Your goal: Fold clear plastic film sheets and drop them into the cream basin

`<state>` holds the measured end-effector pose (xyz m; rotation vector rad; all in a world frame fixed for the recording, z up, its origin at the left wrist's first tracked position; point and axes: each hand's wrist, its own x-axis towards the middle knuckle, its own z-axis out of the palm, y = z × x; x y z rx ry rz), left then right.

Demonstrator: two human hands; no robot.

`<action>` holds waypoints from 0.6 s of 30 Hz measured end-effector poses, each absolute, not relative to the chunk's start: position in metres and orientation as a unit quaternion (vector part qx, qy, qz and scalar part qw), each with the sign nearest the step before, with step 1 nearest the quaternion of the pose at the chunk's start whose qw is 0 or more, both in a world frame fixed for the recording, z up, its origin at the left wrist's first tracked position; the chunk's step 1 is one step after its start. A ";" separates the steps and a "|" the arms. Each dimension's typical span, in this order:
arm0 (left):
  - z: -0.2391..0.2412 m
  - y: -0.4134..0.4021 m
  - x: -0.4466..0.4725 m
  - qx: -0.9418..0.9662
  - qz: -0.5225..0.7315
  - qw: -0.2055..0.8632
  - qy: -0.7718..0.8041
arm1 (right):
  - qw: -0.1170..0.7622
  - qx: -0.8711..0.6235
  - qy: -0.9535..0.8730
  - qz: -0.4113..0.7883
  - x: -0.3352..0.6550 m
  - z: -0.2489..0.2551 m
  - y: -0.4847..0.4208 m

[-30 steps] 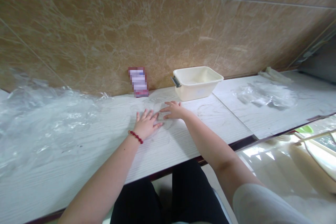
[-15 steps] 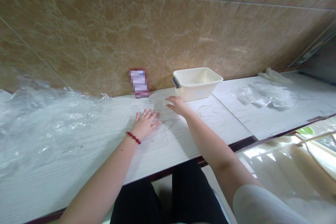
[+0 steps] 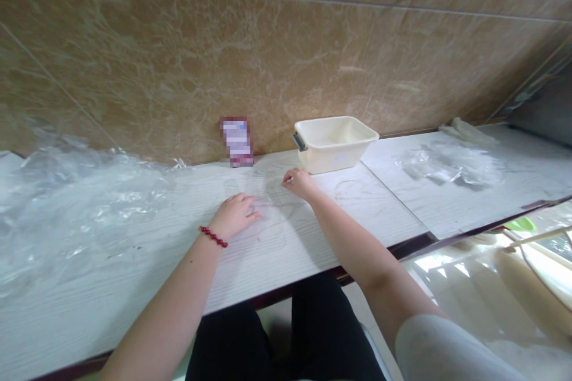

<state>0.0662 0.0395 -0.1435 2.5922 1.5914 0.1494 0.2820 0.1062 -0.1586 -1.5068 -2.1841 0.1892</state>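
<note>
A clear plastic bag (image 3: 272, 199), faint against the white wood-grain table, lies flat between my two hands. My right hand (image 3: 300, 183) has its thumb and fingers pinched together at the bag's far right edge, just in front of the cream tub. My left hand (image 3: 235, 214), with a red bead bracelet at the wrist, rests at the bag's left side. Its thumb stands apart from the fingers, which reach forward over the plastic.
The cream plastic tub (image 3: 337, 152) with a grey handle clip stands against the marbled wall. A blurred purple-and-white card (image 3: 238, 141) leans there too. Loose clear plastic (image 3: 84, 208) covers the table's left; a flatter stack of clear bags (image 3: 451, 164) lies at right.
My right hand's fingers have closed from spread to a pinch, nearly in place. My left hand has slid left and slightly nearer to me, its fingers less spread.
</note>
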 end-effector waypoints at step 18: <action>-0.158 -0.060 0.027 0.818 0.178 0.095 0.538 | 0.245 -0.401 -0.877 0.104 0.256 -0.128 0.072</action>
